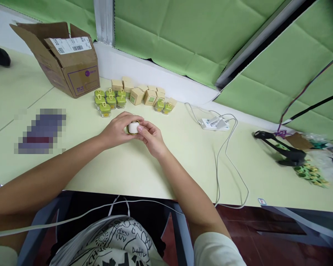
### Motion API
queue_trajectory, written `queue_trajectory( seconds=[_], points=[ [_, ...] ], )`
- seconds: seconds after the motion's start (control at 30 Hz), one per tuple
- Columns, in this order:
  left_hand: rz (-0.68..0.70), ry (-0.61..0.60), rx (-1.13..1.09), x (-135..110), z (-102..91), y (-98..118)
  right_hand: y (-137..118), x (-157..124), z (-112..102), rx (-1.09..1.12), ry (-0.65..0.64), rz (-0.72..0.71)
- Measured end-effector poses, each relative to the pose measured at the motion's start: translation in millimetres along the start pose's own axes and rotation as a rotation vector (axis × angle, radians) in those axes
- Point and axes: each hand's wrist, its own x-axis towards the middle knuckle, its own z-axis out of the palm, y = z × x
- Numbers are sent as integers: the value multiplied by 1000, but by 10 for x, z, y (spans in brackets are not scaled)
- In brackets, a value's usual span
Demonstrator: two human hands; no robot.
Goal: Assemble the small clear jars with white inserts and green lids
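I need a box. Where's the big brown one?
In the head view, the cardboard box sits far left on the table, beside the little green jars.

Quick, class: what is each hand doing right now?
Left hand: closed around the small white case.
Right hand: closed on the same case.

Your left hand [115,130] and right hand [153,139] meet just above centre, fingers curled closed and thumbs pressed in toward each other, with your bare forearms running in from 8 o'clock on the left and 5 o'clock on the right.
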Motion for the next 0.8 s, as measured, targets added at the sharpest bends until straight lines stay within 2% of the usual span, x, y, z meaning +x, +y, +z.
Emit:
queue_trajectory(
  seconds=[0.17,0.33,0.7,0.8],
  points=[
    [4,-3,1,-10,5,-50,16,13,12,10,35,-30],
    [-14,12,-13,-36,20,-44,16,-8,40,-78,37,-68],
    [-127,-29,-91,-20,-21,47,2,16,5,84,16,47],
    [-174,-22,-179,-2,-42,139,-30,14,-11,102,-58,164]
  ],
)
